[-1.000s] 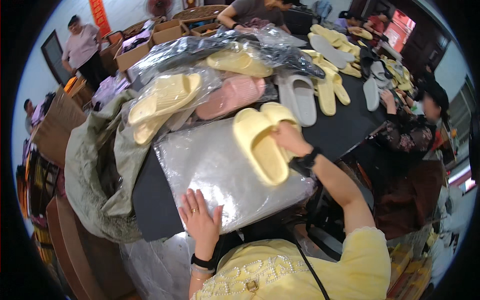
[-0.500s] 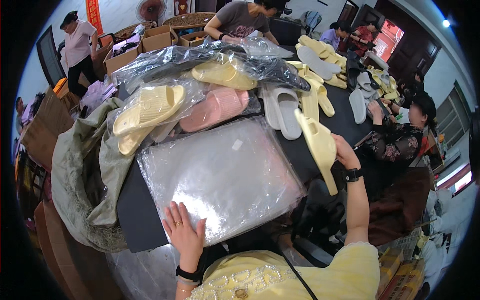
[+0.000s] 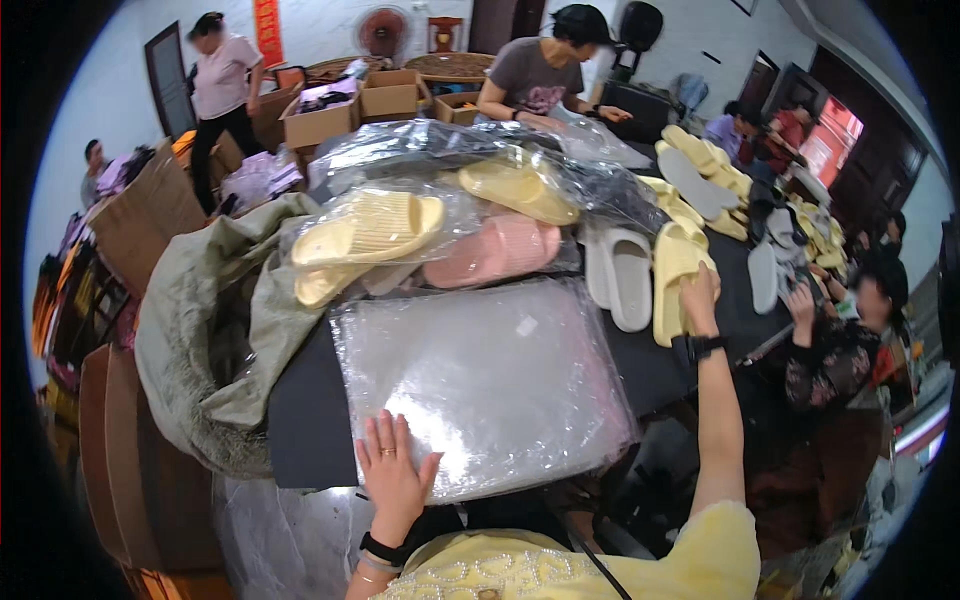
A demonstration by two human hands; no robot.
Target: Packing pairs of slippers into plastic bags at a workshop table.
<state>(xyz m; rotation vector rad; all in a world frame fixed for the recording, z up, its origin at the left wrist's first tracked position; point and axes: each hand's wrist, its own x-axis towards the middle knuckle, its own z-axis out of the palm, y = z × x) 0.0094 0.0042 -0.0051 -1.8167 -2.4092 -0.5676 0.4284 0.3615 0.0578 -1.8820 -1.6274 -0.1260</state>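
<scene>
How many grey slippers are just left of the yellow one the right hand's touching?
2: one long pale-grey slipper is nearest the pale-yellow slipper at the right hand; another pale-grey slipper sits just left of the first. Others could be hidden underneath.

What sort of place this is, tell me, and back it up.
Probably a small slipper-packing workshop: a pink slipper lies in clear wrap on the dark table, a stack of clear plastic is spread nearer the wearer, and open cardboard boxes stand behind.
</scene>
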